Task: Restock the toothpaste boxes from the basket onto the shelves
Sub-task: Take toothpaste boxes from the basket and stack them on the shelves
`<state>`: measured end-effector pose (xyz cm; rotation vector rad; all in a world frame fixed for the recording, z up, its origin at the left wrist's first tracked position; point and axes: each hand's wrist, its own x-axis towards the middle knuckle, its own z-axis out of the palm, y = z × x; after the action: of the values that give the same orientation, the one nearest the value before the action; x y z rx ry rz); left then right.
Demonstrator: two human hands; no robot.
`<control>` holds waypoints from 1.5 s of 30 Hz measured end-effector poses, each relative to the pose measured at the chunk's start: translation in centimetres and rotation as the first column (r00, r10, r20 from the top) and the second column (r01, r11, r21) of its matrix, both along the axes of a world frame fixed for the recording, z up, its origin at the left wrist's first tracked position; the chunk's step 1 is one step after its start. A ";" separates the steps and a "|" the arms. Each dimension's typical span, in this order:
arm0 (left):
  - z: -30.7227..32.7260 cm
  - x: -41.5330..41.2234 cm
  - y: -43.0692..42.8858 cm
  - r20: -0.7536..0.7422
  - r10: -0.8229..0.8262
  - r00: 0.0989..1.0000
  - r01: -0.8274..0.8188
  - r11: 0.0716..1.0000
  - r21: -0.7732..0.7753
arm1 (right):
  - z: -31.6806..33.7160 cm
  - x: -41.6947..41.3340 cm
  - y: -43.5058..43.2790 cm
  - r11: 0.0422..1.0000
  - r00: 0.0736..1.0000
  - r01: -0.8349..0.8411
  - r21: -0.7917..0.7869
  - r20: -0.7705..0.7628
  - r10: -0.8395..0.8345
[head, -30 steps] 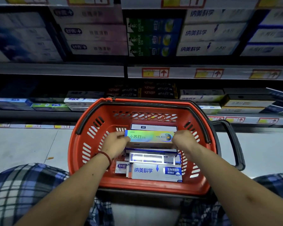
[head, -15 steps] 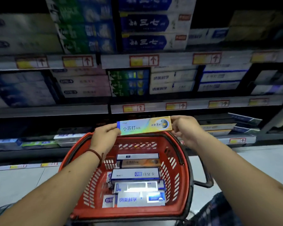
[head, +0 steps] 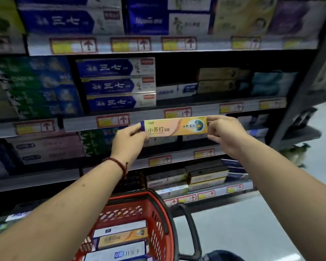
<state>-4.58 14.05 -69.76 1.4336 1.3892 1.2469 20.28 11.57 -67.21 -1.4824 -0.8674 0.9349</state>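
Head view: the yellow toothpaste box [head: 174, 126] lies level at centre frame, long axis left to right; left hand [head: 129, 141] and right hand [head: 223, 133] pinch its ends, shelves [head: 177, 112] just behind.

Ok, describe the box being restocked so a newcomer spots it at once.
Find the toothpaste shelves behind the red basket. In front of them the left hand and right hand hold one toothpaste box by its ends. It is yellow-orange with a purple left end, the only box in the air.
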 end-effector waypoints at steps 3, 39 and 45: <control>2.6 3.8 1.1 0.014 -0.065 0.998 0.065 0.998 0.021 | 1.9 3.8 0.6 0.997 0.998 0.056 0.052 0.011 -0.057; 5.5 18.6 12.3 -0.401 -0.139 0.905 0.235 0.951 0.200 | 4.2 16.5 9.9 0.969 0.692 0.221 0.111 0.682 -0.236; 5.6 10.8 8.6 -0.769 -0.080 0.634 0.380 0.899 0.220 | 4.4 7.8 6.8 0.994 0.473 -0.075 0.084 0.880 -0.039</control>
<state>6.19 22.61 -64.14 2.5113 1.4250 0.7617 28.04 18.32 -62.85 -1.8571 -1.6570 0.0061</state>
